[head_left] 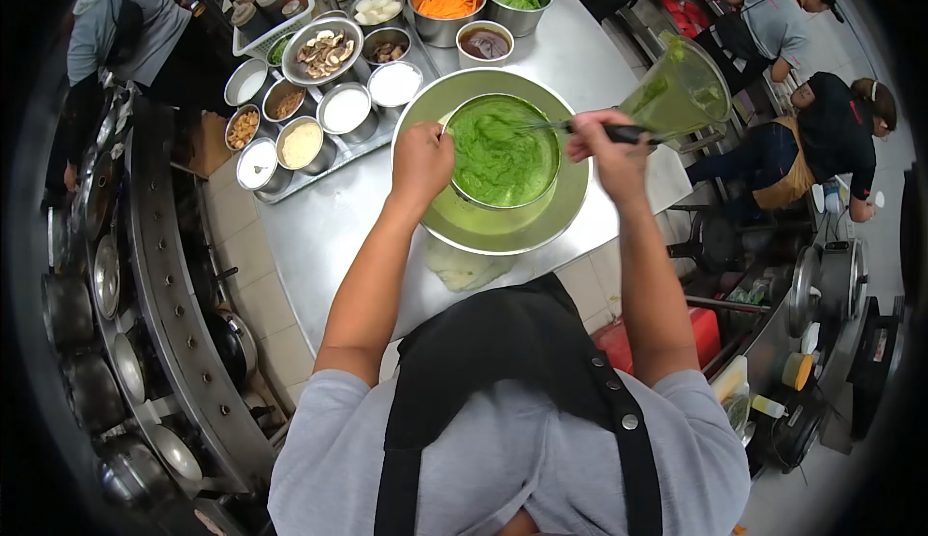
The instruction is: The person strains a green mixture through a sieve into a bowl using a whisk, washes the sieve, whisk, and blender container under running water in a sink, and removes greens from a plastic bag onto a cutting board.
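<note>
Bright green puree (503, 154) fills a round metal-rimmed strainer (502, 205), its mesh hidden beneath the puree. The strainer sits inside a wide metal bowl (572, 209) with pale green liquid in the bottom. At the strainer's left edge, my left hand (423, 164) is closed on it. My right hand (611, 146) grips a black-handled utensil (626, 134) from the right side. Its thin metal shaft reaches into the puree, where the head is buried and blurred, so its kind does not show. Swirl marks run across the puree.
Beyond the bowl, a tray (319, 180) holds several cups of powders. Nearby stand sliced mushrooms (327, 53), shredded carrot (447, 4) and brown sauce (485, 43). A green-smeared blender jug (677, 91) stands right. A damp cloth (469, 270) lies in front. Several co-workers (836, 130) occupy both sides.
</note>
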Available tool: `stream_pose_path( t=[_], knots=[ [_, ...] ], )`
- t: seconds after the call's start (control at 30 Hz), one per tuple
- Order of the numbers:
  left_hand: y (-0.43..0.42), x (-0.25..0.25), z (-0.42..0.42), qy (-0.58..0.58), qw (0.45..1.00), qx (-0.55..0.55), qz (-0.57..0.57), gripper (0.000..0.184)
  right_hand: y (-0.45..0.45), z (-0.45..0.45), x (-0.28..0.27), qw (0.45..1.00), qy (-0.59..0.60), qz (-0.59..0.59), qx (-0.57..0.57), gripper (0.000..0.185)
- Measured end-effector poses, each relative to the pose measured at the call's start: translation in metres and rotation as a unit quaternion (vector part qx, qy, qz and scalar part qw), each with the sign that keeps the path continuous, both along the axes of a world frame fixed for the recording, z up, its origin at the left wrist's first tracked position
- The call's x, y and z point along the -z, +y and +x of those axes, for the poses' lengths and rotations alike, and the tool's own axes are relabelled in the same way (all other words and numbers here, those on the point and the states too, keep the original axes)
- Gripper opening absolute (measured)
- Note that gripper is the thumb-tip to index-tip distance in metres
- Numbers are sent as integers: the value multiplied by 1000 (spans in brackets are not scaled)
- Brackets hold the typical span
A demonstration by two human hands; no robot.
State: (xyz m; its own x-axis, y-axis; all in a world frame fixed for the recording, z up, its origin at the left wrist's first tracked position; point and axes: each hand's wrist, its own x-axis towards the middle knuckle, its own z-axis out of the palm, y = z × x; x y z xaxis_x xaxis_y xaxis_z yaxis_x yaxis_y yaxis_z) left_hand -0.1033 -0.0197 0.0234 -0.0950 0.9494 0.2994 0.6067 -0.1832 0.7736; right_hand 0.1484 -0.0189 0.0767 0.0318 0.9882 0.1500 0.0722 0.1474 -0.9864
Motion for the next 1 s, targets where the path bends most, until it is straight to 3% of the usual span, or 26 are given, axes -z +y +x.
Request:
stream_pose_path(
  t=[0.1,0.17,0.2,0.23,0.27,0.3,0.43,0.5,0.57,0.6,0.63,0.7,0.8,0.9,0.93,1.0],
  knots=[
    [0,4,-1,-46,998,-24,-32,16,-18,1,-7,993,-50,-16,-107,13],
    [-2,21,-11,-150,987,-41,-26,16,-23,22,2,998,18,-10,-54,13],
    [-5,32,-18,-62,996,18,59,13,-23,36,8,999,23,-45,-3,13],
    [4,35,-11,-89,993,-30,-75,13,-22,29,-1,997,14,-66,40,15],
    [2,29,-5,-104,992,-22,-72,14,-20,25,9,1000,-6,-14,23,16],
    [10,44,8,-68,995,-76,12,16,-25,12,7,999,-40,32,-2,15],
    [8,12,-10,-92,990,-93,-50,16,-67,-12,22,972,-118,187,-80,11],
    [16,24,-12,-108,990,-80,-35,15,-86,-10,14,905,-289,281,-139,16],
    [14,16,-16,-126,987,-86,-53,17,-93,-10,18,873,-329,309,-184,25],
    [6,5,-15,-114,988,-75,-65,17,-100,-6,19,874,-355,242,-227,26],
    [6,11,-17,-51,996,-69,17,17,-105,-5,15,871,-373,176,-268,27],
    [9,15,-16,-35,996,-73,30,18,-107,-10,5,859,-395,129,-300,32],
    [1,-6,-16,-31,997,-69,-30,19,-110,-6,-6,849,-402,75,-334,35],
    [-6,-10,-13,-49,995,-75,-49,21,-103,9,5,906,-193,50,-373,37],
    [-6,-9,-11,-52,994,-78,-49,22,-102,14,13,925,-96,-38,-365,33],
    [-6,-11,-10,-55,993,-86,-53,23,-99,21,17,931,-61,-133,-334,25]
  ],
)
